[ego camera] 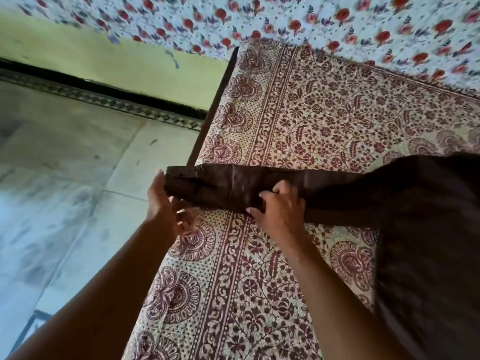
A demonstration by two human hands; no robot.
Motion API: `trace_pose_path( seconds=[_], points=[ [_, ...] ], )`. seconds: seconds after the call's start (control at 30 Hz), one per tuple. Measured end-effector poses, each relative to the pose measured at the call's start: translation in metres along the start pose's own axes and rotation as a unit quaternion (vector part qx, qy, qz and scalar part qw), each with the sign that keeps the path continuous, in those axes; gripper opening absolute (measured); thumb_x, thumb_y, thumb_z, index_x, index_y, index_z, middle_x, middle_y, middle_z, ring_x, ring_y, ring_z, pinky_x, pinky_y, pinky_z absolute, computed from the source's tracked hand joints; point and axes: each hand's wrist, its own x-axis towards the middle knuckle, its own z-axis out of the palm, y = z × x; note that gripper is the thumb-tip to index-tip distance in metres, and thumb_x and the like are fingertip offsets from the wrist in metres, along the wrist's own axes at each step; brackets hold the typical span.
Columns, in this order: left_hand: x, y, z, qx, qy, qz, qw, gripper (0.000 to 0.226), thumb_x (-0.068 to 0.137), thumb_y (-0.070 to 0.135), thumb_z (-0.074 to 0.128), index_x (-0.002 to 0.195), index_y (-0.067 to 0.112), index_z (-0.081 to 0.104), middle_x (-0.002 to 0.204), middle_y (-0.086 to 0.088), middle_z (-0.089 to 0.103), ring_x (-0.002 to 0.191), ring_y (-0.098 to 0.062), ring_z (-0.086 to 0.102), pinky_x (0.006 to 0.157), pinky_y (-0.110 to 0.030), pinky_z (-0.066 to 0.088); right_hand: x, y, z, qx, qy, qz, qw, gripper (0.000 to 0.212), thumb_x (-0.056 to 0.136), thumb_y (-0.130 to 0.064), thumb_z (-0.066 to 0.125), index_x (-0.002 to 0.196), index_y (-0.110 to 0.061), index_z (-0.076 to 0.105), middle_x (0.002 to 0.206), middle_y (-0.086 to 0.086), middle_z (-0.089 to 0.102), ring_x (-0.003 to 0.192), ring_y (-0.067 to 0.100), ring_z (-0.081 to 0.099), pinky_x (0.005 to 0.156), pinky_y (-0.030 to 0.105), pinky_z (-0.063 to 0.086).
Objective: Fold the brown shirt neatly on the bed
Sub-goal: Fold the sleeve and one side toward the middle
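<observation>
The brown shirt (415, 209) lies on the bed (324, 113), its body dark at the right and one long sleeve stretched left to the bed's edge. My left hand (163, 201) is under the sleeve's cuff end, fingers curled beneath the cloth and holding it off the edge. My right hand (278, 206) rests on the middle of the sleeve, fingers bent and pinching a fold of the fabric against the bed.
A maroon-and-cream printed bedsheet (233, 281) covers the bed. A white cloth with red flowers (337, 19) lies at the far end. The bed's dark wooden edge (215, 105) runs along the left; beyond it are a tiled floor (65, 178) and a yellow wall (117, 63).
</observation>
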Motion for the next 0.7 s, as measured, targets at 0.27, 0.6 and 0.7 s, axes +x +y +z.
trace_pose_path(
  seconds=[0.27,0.6,0.7],
  points=[
    [0.038,0.043,-0.037,0.097,0.113,0.184,0.972,0.020,0.084,0.014,0.081,0.076,0.011,0.063,0.093,-0.025,0.072,0.089,-0.036,0.073,0.071,-0.039,0.060,-0.006,-0.017,0.050,0.039,0.026,-0.149,0.988,0.065,0.096,-0.066,0.045,0.146,-0.027,0.057,0.168,0.008,0.028,0.157,0.029,0.020,0.117,0.059,0.031],
    [0.044,0.031,-0.062,0.254,0.210,0.265,0.906,0.045,0.081,0.010,0.069,0.122,0.017,0.050,0.123,-0.014,0.059,0.114,-0.034,0.059,0.096,-0.048,0.051,0.038,0.005,0.032,-0.027,0.045,0.193,0.980,0.109,0.083,-0.092,0.002,0.165,-0.020,0.011,0.172,0.019,-0.003,0.157,0.043,-0.013,0.120,0.071,-0.005],
    [0.027,0.024,-0.041,0.419,0.189,0.438,0.772,0.043,0.085,0.009,0.061,0.126,0.015,0.049,0.131,-0.015,0.044,0.119,-0.032,0.041,0.100,-0.051,0.036,0.034,-0.028,0.046,-0.077,-0.005,0.001,0.997,0.092,0.091,-0.083,0.001,0.165,-0.027,0.000,0.172,0.014,-0.012,0.157,0.040,-0.014,0.120,0.067,-0.007]
  ],
)
